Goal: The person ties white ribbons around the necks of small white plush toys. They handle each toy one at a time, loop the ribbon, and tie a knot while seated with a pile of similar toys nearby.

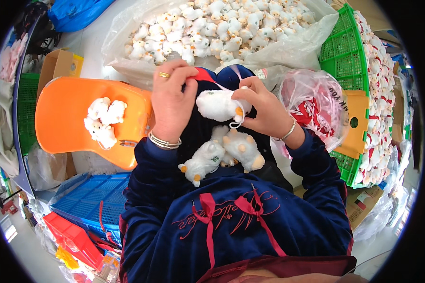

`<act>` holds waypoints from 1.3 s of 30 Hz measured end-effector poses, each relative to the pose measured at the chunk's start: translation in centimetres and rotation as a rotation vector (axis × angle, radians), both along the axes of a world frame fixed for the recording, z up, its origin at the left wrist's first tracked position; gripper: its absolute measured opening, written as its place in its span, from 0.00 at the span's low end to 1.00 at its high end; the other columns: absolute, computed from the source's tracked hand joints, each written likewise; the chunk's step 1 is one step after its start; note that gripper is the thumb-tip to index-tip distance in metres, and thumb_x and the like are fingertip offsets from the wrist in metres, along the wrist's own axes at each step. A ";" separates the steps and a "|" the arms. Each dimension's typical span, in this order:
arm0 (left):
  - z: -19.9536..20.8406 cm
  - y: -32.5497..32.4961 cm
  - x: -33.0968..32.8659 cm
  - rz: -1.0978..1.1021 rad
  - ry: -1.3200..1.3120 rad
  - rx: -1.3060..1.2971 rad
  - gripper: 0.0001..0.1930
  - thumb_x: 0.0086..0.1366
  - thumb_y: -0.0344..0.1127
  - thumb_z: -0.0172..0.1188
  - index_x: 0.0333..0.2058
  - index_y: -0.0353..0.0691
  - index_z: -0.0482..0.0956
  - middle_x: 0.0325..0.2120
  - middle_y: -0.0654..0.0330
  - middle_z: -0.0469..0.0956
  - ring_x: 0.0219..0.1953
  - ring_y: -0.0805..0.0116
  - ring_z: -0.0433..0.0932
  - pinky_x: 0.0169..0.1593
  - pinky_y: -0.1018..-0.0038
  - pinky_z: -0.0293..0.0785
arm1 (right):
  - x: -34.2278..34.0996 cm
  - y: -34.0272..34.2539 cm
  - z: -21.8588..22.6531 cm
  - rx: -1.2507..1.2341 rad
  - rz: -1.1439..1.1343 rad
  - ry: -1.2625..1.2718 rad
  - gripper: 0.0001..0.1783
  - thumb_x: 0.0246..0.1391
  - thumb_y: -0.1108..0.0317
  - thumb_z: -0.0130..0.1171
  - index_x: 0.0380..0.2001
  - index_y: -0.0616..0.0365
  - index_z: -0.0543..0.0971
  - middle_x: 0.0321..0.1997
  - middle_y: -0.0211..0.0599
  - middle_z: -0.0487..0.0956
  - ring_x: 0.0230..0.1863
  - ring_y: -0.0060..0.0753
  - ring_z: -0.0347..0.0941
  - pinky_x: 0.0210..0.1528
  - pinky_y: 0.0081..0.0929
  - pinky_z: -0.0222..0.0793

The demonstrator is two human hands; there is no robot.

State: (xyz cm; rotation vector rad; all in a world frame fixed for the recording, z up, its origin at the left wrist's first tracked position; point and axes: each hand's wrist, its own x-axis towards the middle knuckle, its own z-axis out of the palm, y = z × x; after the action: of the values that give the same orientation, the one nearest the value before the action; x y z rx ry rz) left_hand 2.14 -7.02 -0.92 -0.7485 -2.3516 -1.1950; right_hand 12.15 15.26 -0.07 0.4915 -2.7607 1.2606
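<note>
My right hand [264, 109] grips a small white plush toy [212, 104] with orange ends and a thin white cord loop. A pale pink and red ribbon [213, 81] runs from the toy's upper side toward my left hand [174, 99]. The left fingers are bent and pinched at the ribbon's far end, though the exact contact is partly hidden. On my lap lie several more toys: a white plush toy [203, 160] at the left, a cream plush toy [243, 151] at the right, and others partly beneath them.
Ahead, a large clear plastic bag [115, 42] holds many plush toys. An orange stool [61, 111] carries several toys and small snips [127, 143]. A clear bag [311, 85] of red ribbons stands right, by green crates [342, 42]. A blue crate [87, 200] is at lower left.
</note>
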 end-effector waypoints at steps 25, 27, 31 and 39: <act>-3.0 -0.5 3.2 -0.280 -1.016 0.531 0.21 0.62 0.34 0.66 0.53 0.32 0.78 0.45 0.60 0.82 0.46 0.72 0.79 0.51 0.73 0.75 | -0.6 0.7 0.6 -0.682 -0.230 -0.423 0.15 0.66 0.65 0.59 0.50 0.64 0.75 0.34 0.27 0.79 0.36 0.17 0.74 0.38 0.16 0.69; -3.0 -1.3 2.6 -0.324 -1.110 0.500 0.23 0.64 0.36 0.61 0.55 0.30 0.76 0.46 0.58 0.81 0.48 0.71 0.79 0.53 0.72 0.75 | -0.4 0.3 -0.5 -0.489 -0.247 -0.478 0.17 0.65 0.64 0.61 0.50 0.65 0.76 0.33 0.27 0.79 0.36 0.18 0.74 0.38 0.16 0.69; -3.7 -1.5 2.7 -0.472 -1.208 0.608 0.24 0.64 0.36 0.56 0.56 0.28 0.75 0.49 0.56 0.81 0.50 0.68 0.80 0.55 0.71 0.74 | -0.7 -1.8 -2.8 -0.692 -0.393 -0.374 0.17 0.63 0.62 0.64 0.45 0.66 0.80 0.31 0.26 0.78 0.34 0.17 0.73 0.39 0.18 0.69; -3.1 -1.4 2.5 -0.446 -1.208 0.475 0.22 0.66 0.41 0.60 0.53 0.31 0.78 0.43 0.60 0.82 0.41 0.72 0.79 0.46 0.71 0.76 | -2.0 -2.0 -2.5 -0.552 -0.344 -0.316 0.10 0.64 0.66 0.63 0.34 0.64 0.82 0.25 0.19 0.76 0.27 0.12 0.65 0.29 0.19 0.62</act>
State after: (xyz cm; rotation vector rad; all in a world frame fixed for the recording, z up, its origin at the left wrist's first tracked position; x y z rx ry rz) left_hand 4.66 -8.41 -3.97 -0.4030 -2.5076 -2.8866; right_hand 10.19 13.27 -2.60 -0.2321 -2.3829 2.0190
